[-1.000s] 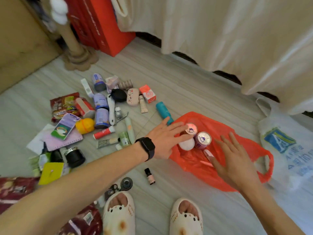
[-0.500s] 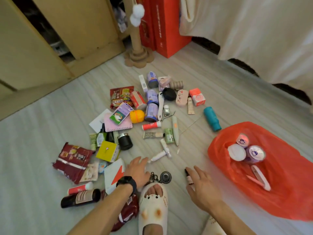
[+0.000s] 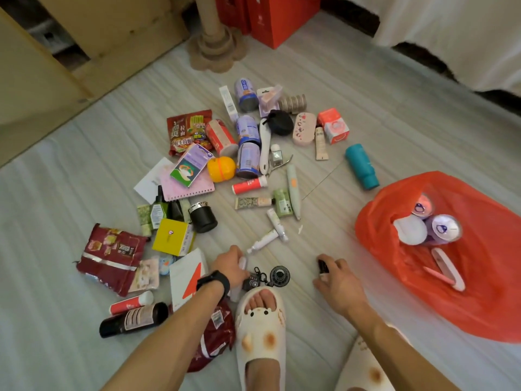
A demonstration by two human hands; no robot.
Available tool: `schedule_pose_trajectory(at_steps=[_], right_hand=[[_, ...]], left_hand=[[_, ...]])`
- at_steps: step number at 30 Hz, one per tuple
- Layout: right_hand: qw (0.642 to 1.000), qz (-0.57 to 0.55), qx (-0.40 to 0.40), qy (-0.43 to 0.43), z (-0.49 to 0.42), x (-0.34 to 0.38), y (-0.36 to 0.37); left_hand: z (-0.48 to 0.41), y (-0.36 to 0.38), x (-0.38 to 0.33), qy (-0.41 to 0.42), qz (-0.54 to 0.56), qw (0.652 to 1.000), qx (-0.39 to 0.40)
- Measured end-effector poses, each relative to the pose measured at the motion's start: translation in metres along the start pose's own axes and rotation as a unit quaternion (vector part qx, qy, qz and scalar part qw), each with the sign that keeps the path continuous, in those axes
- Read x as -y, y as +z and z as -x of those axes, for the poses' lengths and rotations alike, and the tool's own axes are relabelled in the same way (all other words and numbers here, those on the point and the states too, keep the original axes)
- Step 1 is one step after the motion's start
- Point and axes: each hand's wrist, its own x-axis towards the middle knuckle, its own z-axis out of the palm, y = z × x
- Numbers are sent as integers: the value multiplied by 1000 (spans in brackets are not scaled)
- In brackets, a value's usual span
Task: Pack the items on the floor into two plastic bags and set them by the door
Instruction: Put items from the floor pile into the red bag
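Several small items lie scattered on the grey floor: cans, tubes, snack packets, a yellow box (image 3: 172,237), a teal bottle (image 3: 362,166). A red plastic bag (image 3: 479,292) lies open at the right, holding two purple cans (image 3: 446,227), a white round piece (image 3: 410,231) and a pink case (image 3: 448,268). My left hand (image 3: 229,266), with a black watch on the wrist, grips a small white bottle (image 3: 243,262) beside a black keychain fan (image 3: 279,275). My right hand (image 3: 338,280) pinches a small dark bottle (image 3: 322,268) low over the floor.
My slippered foot (image 3: 260,328) stands between my arms, on a dark red packet (image 3: 217,334). A white box with a red arrow (image 3: 186,273) lies by my left wrist. Red boxes (image 3: 270,18), a beige post base (image 3: 215,49), a wooden cabinet (image 3: 42,80) and white fabric (image 3: 451,32) line the back.
Both hands left the red bag and came down to the floor near my foot. The left closed on the white bottle, the right on the dark bottle.
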Motion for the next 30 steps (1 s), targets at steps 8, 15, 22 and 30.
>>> schedule_pose_trajectory(at_steps=[8, 15, 22, 30], right_hand=[[932, -352, -81, -17, 52, -8, -39], [831, -483, -276, 6, 124, -44, -102], [859, -329, -368, 137, 107, -116, -151], [921, -247, -278, 113, 43, -140, -135]], left_hand=[[24, -56, -37, 0, 418, 907, 44], [78, -77, -181, 211, 405, 882, 116], [110, -12, -332, 504, 72, 859, 52], [69, 56, -358, 534, -321, 782, -17]])
